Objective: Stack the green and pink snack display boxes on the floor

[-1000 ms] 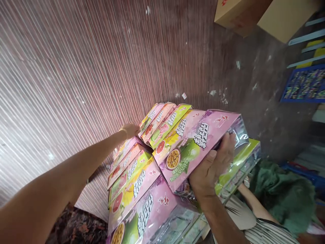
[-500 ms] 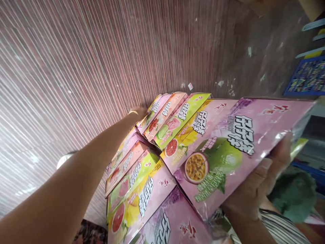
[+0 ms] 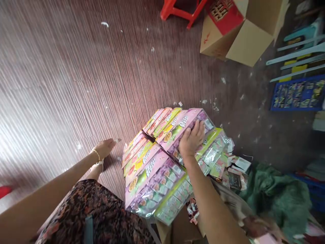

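Resting on the top pink pack (image 3: 185, 123) at the far end of the stack, my right hand (image 3: 190, 140) lies palm down, fingers (image 3: 199, 128) spread and curled over its upper edge; they press on the pack rather than close around it. That pack sits at the head of the far row of snack packs (image 3: 165, 123), which overlap one another like tiles. A near row of snack packs (image 3: 142, 162) lies just beside it, touching, with clear-wrapped bundles (image 3: 167, 193) under its right edge. Both rows rest on a cardboard box (image 3: 177, 228) low in the view.

My left hand (image 3: 105, 149) is held out to the left of the stack, apart from the packs, fingers loosely extended and holding nothing; a thin bracelet (image 3: 96, 154) circles the wrist. A dark patterned garment (image 3: 96, 210) covers my lap beneath that arm.

Loose small packets (image 3: 236, 166) lie to the right of the stack, next to a green cloth (image 3: 276, 193). An open cardboard carton (image 3: 241, 34) stands on the floor (image 3: 76, 67) further off, with red stool legs (image 3: 182, 12) beside it and a blue crate (image 3: 297, 93) at the right edge.
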`<state>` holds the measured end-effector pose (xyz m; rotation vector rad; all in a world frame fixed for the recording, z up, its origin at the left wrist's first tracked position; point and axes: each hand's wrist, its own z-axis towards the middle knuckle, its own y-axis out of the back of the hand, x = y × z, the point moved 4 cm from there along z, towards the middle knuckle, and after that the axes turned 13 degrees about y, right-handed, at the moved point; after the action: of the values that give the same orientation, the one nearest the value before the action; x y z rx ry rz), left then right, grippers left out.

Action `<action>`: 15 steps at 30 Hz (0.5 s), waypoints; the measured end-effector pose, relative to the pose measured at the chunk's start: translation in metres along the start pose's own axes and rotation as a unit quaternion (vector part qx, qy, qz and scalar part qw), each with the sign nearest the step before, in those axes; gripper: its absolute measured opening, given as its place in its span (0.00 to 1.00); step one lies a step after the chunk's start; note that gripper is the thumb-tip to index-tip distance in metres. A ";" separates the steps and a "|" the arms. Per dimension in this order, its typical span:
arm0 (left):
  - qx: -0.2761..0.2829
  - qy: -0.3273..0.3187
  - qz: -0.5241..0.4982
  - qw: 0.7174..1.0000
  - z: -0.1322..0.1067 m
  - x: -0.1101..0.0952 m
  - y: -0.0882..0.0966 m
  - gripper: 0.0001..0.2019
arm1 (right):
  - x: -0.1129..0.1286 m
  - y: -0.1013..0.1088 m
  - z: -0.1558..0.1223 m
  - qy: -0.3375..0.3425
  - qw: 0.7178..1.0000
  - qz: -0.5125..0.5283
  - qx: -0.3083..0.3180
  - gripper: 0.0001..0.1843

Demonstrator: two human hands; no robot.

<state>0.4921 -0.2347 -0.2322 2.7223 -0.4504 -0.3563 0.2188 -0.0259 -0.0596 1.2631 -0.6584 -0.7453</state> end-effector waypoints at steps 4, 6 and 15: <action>0.006 -0.041 -0.025 0.999 -0.073 0.003 0.018 0.17 | 0.004 0.029 -0.003 -0.011 0.998 0.064 -0.008 0.30; 0.006 -0.076 -0.036 0.996 -0.100 -0.010 0.022 0.17 | 0.024 0.056 -0.026 0.020 0.993 0.102 -0.055 0.28; -0.019 -0.273 0.115 0.955 -0.135 -0.135 -0.002 0.21 | 0.093 0.055 -0.183 0.004 0.998 0.060 0.018 0.24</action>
<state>0.4091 -0.1444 -0.0855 2.4654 -0.8841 -1.0442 0.4259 0.0156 -0.0365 1.2469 -0.7376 -0.6327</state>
